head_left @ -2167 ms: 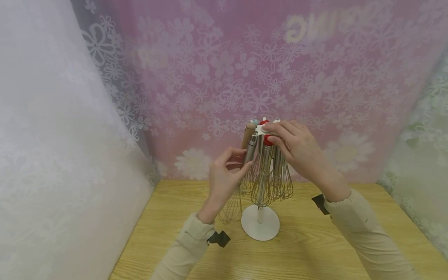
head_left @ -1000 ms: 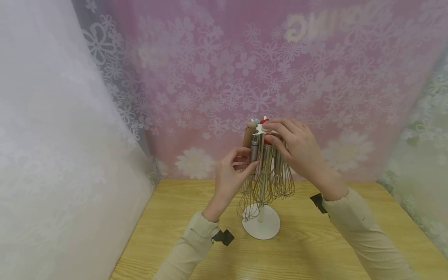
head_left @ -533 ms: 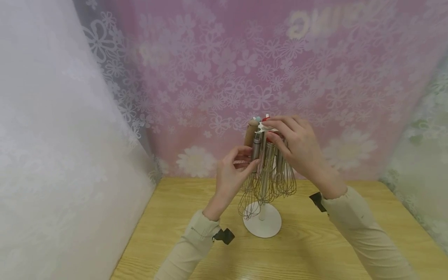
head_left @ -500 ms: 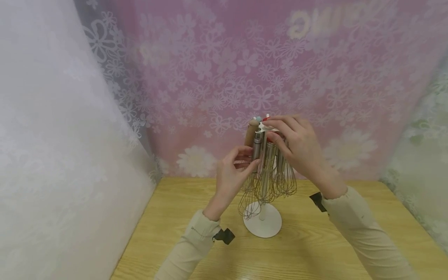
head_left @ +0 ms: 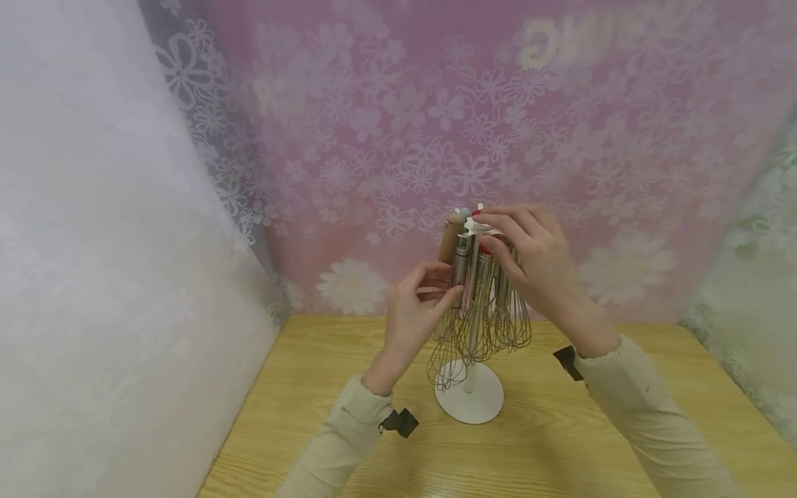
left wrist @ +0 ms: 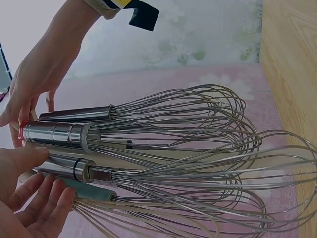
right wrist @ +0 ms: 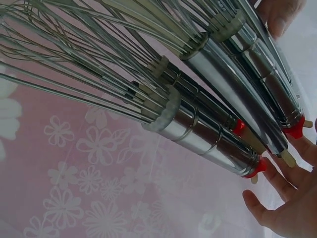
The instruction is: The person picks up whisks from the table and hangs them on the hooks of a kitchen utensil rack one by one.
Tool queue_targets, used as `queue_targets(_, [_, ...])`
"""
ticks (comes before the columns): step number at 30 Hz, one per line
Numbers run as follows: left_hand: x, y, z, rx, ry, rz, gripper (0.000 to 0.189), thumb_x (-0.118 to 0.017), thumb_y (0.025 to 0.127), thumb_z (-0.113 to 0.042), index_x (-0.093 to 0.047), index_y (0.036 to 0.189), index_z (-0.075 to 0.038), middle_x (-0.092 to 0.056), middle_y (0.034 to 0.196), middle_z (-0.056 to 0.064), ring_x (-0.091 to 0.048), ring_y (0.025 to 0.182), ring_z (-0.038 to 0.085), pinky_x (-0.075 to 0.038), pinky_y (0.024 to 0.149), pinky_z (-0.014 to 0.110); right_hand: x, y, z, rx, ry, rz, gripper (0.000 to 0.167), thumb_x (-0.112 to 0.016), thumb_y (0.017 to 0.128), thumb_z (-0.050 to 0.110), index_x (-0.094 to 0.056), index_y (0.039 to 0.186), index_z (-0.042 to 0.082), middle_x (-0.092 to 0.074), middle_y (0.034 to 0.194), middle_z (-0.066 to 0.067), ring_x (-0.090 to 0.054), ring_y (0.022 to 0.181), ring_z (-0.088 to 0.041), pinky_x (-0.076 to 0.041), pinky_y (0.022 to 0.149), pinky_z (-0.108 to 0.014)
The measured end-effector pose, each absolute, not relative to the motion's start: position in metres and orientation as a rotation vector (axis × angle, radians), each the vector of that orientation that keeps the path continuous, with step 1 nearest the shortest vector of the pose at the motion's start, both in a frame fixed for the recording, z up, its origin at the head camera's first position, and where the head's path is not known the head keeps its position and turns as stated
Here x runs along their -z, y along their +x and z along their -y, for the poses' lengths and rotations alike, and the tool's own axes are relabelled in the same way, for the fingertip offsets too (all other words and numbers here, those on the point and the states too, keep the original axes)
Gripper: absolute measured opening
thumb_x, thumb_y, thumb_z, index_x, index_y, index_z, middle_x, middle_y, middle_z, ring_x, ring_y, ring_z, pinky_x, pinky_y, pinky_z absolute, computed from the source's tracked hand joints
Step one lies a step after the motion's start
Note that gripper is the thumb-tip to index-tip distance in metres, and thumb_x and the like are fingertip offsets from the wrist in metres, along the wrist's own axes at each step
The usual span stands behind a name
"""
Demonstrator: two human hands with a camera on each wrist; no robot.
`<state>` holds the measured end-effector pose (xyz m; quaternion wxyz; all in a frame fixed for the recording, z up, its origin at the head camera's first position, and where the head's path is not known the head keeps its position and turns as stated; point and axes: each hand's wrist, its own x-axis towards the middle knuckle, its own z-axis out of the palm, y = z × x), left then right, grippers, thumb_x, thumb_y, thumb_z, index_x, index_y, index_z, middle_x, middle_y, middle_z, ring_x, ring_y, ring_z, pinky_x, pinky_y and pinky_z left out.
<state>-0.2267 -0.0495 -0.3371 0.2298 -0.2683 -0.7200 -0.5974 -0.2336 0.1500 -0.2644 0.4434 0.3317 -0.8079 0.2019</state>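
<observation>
Several wire whisks hang around the top of a white whisk stand (head_left: 488,402), whose round base rests on the table. My left hand (head_left: 411,311) pinches the metal handle of a whisk (head_left: 461,268) between thumb and fingers, at the stand's left side. In the left wrist view a teal-handled whisk (left wrist: 94,191) lies just behind that handle. My right hand (head_left: 537,257) grips the top of the stand, its thumb near a red-capped whisk (head_left: 483,273). A wooden-handled whisk (head_left: 450,238) hangs at the back left. Fingers partly hide the stand's top and hooks.
The stand is on a wood-grain table (head_left: 311,387). A pink flowered curtain (head_left: 398,124) hangs behind, with a pale sheet (head_left: 124,277) on the left and a floral one (head_left: 753,277) on the right.
From a leftward tilt, the whisk in my left hand has swung right to hang nearly upright against the stand. My right hand stays at the stand's top.
</observation>
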Motion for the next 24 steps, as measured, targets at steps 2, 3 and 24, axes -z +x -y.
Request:
queue_targets(2, [0.337,-0.226,0.050,1.639,-0.734,1.977,0.031,-0.080,0.089,-0.012,-0.068,0.116,-0.004,-0.073,0.109,0.010,-0.073,0.094,0.021,-0.062,0.081,0.026,0.264,-0.233,-0.150,-0.503,0.821,1.985,0.051,-0.042,0.108,0.047,-0.068,0.128,0.008,-0.067,0.126,-0.012,-0.055,0.118,-0.035,-0.040,0.104,-0.055])
queue_targets(3, [0.337,-0.225,0.051,1.639,-0.732,1.975,0.031,-0.080,0.089,-0.011,-0.068,0.116,-0.004,-0.073,0.109,0.010,-0.073,0.094,0.021,-0.062,0.081,0.026,0.263,-0.233,-0.151,-0.503,0.818,1.974,0.052,-0.041,0.108,0.047,-0.068,0.127,0.007,-0.067,0.126,-0.013,-0.055,0.118,-0.035,-0.040,0.104,-0.055])
queue_targets(24, [0.360,-0.228,0.086,1.455,-0.674,1.932,0.023,-0.061,0.103,-0.017,-0.069,0.121,-0.004,-0.073,0.116,0.010,-0.069,0.108,0.022,-0.057,0.096,0.030,0.278,-0.219,-0.171,-0.666,0.636,1.832,0.063,-0.041,0.105,0.058,-0.066,0.131,0.006,-0.065,0.132,-0.014,-0.054,0.124,-0.038,-0.039,0.113,-0.041])
